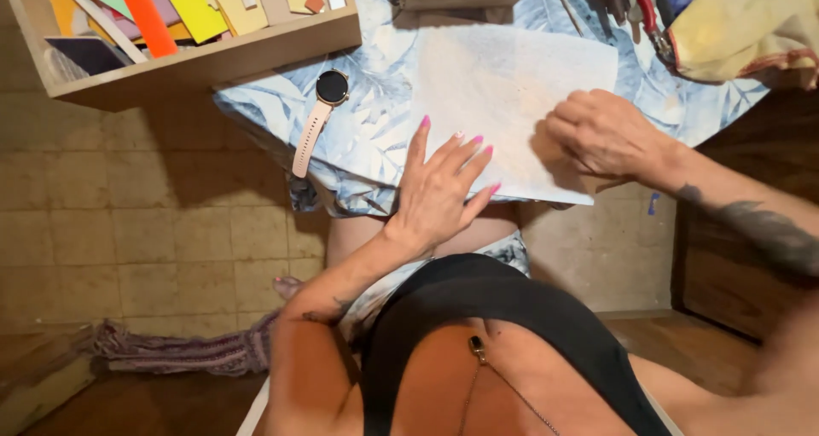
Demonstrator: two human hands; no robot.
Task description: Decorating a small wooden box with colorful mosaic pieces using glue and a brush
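A pale, faintly mottled sheet of paper lies on a table covered with a blue leaf-patterned cloth. My left hand rests flat on the sheet's near left corner, fingers spread and straight. My right hand sits on the sheet's right side with its fingers curled under, knuckles up; whether it holds anything is hidden. The sheet's near edge runs between the two hands.
A smartwatch with a pink strap lies left of the sheet near the table edge. A wooden tray of coloured paper pieces stands at the upper left. Pliers with red handles and a yellow cloth lie at the upper right.
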